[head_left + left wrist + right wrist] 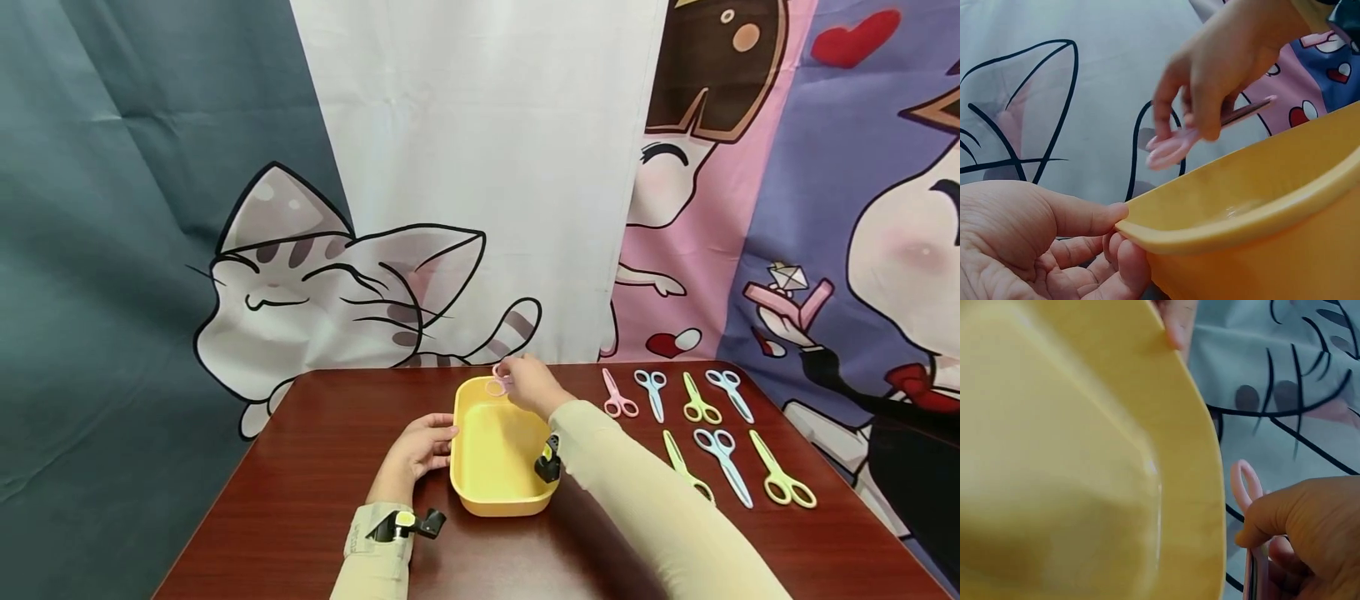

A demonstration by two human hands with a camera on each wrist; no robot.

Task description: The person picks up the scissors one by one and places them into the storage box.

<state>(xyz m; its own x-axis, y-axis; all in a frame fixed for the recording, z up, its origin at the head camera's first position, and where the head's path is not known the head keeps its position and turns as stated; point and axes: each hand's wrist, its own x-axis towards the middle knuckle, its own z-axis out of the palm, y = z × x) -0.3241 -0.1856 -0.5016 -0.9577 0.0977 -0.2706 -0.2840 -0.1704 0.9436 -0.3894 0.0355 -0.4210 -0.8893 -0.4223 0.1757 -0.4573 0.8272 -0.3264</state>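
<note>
A yellow plastic bin [502, 505] stands on the table, and no objects show inside it. My left hand [422, 447] pinches its left rim between thumb and fingers, as the left wrist view shows. Over the far end of the bin, my right hand [531, 385] holds a pair of pink scissors [1175, 147] between thumb and fingers. The scissors' handle loops [1246, 481] stick out from the grip in the right wrist view. They are above the rim and apart from it.
On the table's right side lie more scissors in two rows: pink scissors [619, 403], blue scissors [722, 450], green scissors [783, 482] and several others. The dark red wooden table [315, 492] ends against a printed cloth backdrop [480, 125]. My right forearm passes beside the nearest green pair.
</note>
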